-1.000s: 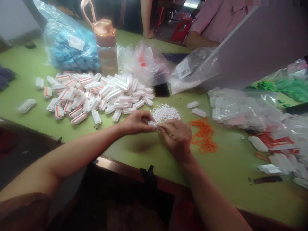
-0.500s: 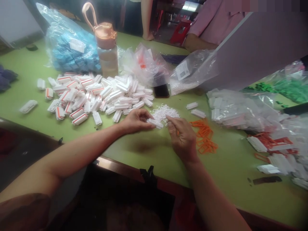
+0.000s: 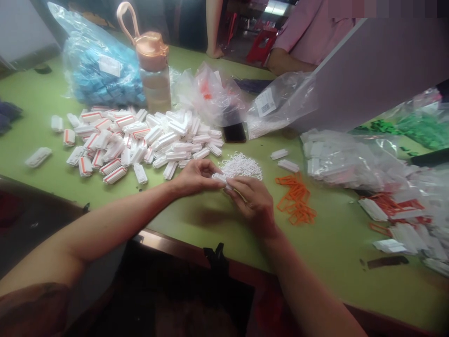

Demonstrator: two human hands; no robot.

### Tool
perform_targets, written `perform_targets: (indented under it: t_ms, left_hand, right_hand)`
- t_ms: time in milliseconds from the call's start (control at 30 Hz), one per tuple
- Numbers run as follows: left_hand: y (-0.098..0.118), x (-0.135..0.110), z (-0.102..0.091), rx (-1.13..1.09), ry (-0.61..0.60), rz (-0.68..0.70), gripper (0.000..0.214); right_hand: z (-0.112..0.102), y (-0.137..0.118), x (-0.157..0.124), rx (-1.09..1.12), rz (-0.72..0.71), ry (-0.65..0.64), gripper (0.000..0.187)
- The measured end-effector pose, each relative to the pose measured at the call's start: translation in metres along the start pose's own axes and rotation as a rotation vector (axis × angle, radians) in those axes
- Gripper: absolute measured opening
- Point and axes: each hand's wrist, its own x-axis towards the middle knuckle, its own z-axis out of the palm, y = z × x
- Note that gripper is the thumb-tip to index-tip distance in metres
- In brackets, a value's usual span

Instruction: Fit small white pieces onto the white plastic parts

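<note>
My left hand [image 3: 196,178] is closed around a small white plastic housing [image 3: 220,179], thumb in front and fingers behind, just above the table. My right hand [image 3: 252,199] meets the housing's right end with thumb and fingertips pinched together. Whatever lies between those fingertips is hidden. Right behind both hands spreads a heap of tiny white plastic pieces [image 3: 242,164]. Orange plastic frames [image 3: 296,199] lie to the right of my right hand. Left of my hands is a large pile of white housings [image 3: 168,140], some with an orange strip.
A bottle [image 3: 154,75] stands behind the pile, beside a bag of blue parts [image 3: 105,70]. A phone [image 3: 235,133] and clear bags [image 3: 280,103] lie farther back. Bagged white parts [image 3: 336,159] are at right, below a grey panel [image 3: 379,70]. Two people are across the table.
My right hand has moved left from the heap of tiny pieces to the housing, its fingertips now touching it. My left hand keeps its hold in nearly the same place.
</note>
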Motion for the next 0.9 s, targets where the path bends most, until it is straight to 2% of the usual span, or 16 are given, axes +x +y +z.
perform_targets:
  t_ms: [167, 300, 400, 533, 700, 767, 900]
  left_hand:
    - [-0.001, 0.001, -0.001, 0.001, 0.0, 0.015, 0.036]
    - [-0.003, 0.003, -0.002, 0.009, 0.002, 0.039, 0.037]
    - [-0.004, 0.004, -0.003, 0.012, -0.002, 0.046, 0.039]
    - [-0.005, 0.004, -0.004, 0.025, -0.009, 0.052, 0.038]
    - [-0.005, 0.003, -0.004, 0.052, -0.024, 0.044, 0.036]
    - [-0.005, 0.004, -0.004, 0.039, -0.009, 0.049, 0.036]
    - [-0.006, 0.007, -0.005, 0.019, 0.075, 0.063, 0.04]
  right_hand:
    - [0.001, 0.001, 0.0, 0.006, 0.043, -0.02, 0.023]
    - [0.0, 0.004, -0.002, 0.099, 0.08, 0.045, 0.037]
    - [-0.001, 0.008, -0.003, 0.083, 0.031, 0.06, 0.044]
    - [0.001, 0.008, -0.004, 0.021, -0.015, 0.014, 0.033]
    - [0.002, 0.003, 0.0, 0.035, -0.003, 0.025, 0.021]
    - [-0.002, 0.005, 0.002, 0.097, 0.053, 0.016, 0.02]
    - [-0.014, 0.022, 0.001, 0.184, 0.278, 0.057, 0.018]
